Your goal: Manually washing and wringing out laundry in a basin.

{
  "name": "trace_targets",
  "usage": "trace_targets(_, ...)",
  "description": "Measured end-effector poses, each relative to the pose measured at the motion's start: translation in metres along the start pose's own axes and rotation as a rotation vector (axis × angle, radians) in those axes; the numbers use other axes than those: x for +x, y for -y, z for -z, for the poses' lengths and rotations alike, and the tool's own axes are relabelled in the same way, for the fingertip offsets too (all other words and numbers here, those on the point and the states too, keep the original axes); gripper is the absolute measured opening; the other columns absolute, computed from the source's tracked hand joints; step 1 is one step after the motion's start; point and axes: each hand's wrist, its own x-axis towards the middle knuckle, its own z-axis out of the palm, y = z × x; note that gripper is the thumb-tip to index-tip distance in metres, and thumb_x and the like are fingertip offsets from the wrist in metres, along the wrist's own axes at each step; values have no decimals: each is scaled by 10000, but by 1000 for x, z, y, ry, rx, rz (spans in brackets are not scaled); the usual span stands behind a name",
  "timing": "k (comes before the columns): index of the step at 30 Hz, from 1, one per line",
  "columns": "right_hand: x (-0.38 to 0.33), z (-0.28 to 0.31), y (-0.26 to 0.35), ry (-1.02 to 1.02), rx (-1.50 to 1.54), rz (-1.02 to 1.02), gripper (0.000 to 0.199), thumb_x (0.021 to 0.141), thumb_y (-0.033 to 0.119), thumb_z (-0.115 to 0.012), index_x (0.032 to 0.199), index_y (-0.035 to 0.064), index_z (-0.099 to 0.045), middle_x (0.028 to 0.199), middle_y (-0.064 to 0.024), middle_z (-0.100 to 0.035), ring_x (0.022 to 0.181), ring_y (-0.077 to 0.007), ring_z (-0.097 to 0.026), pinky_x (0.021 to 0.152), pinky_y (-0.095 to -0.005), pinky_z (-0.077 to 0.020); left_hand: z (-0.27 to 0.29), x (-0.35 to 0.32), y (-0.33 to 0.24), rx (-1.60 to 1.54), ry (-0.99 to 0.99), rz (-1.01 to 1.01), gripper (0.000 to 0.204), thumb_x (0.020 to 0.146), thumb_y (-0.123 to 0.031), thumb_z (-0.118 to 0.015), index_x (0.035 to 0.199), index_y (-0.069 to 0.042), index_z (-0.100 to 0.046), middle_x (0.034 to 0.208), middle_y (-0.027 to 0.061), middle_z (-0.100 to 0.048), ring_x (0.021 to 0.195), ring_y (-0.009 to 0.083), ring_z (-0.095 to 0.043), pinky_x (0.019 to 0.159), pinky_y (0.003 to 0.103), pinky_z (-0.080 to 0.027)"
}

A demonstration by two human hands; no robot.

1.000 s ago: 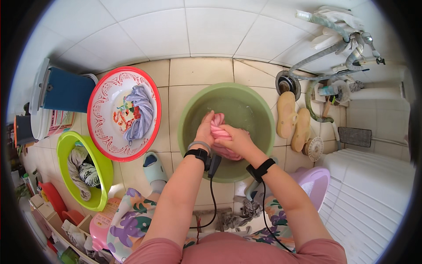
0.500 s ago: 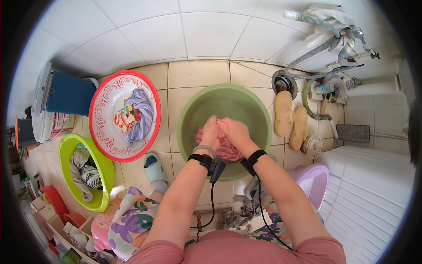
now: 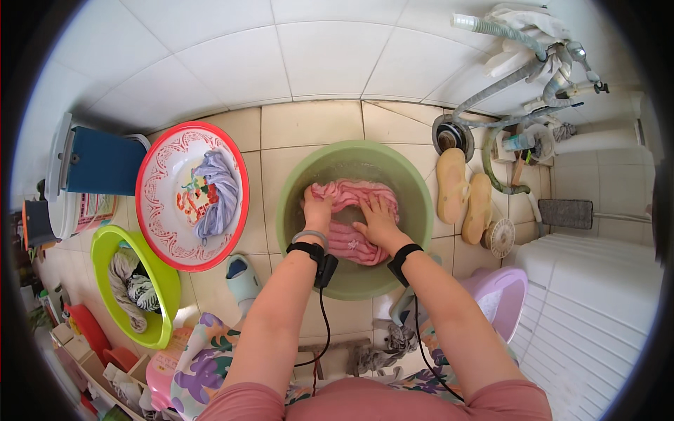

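Note:
A wet pink garment [image 3: 357,245] lies spread in a loop in the water of a green basin [image 3: 337,286]. Both of my arms reach down into this basin. On the garment's right side rests my right hand [image 3: 380,223], its fingers spread and stretched out. My left hand [image 3: 317,210] touches the garment's upper left end; its fingers point away from me and look loose, though their tips are partly hidden. Black bands with cables circle both wrists.
Left of the basin stands a red-rimmed white basin [image 3: 242,224] with a bluish cloth [image 3: 219,193]. Nearer is a lime-green tub [image 3: 168,316] holding clothes. At right are tan slippers [image 3: 453,186], a floor drain [image 3: 449,135], hoses [image 3: 491,77] and a purple basin [image 3: 516,288].
My hands were together, squeezing the bunched pink garment. Now they are apart, and the garment lies spread out in the water. The view has shifted slightly.

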Motion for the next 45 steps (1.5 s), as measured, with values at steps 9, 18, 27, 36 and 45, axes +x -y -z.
trace_targets(9, -3, 42, 1, -34, 188, -47, 696, 707, 246, -747, 1295, 48, -433, 1358, -182, -382, 1284, -379, -330, 1055, -453, -303, 8, -43, -39, -331, 270, 77, 249, 800, -39, -615, 1034, -36, -531, 949, 56, -575, 812, 149, -580, 623, 275, -487)
trace_targets(18, -16, 49, 13, -347, 815, 247, 646, 630, 210, -809, 1199, 66, -541, 1170, -103, -596, 1063, -263, -581, 886, -343, -462, 39, -159, -186, -563, 618, -19, 208, 830, -92, -590, 1015, -33, -514, 935, 70, -588, 775, 125, -597, 592, 263, -502)
trace_targets(27, -19, 37, 11, -24, 1135, -57, 500, 699, 167, -724, 1134, -7, -549, 1041, -182, -634, 943, -283, -628, 781, -335, -498, 75, -145, -193, -773, 598, -60, 256, 838, -29, -553, 1089, -3, -506, 1044, 109, -595, 969, 199, -590, 833, 332, -489)
trace_targets(36, 2, 10, -24, -372, 377, -68, 927, 686, 282, -759, 1399, 37, -220, 1163, -259, -539, 1044, -374, -561, 858, -415, -475, 34, -52, -64, -420, 173, 118, 337, 820, 1, -547, 1148, -5, -468, 1030, 89, -570, 872, 164, -587, 695, 290, -507)
trace_targets(45, 11, 8, -9, -41, -72, -300, 623, 747, 153, -660, 1298, 61, -385, 1068, -197, -577, 991, -341, -585, 782, -434, -497, 4, -80, -3, 231, -299, -134, 697, 717, -213, -652, 1317, -24, -352, 1393, 252, -272, 1237, 429, -337, 1024, 492, -311)
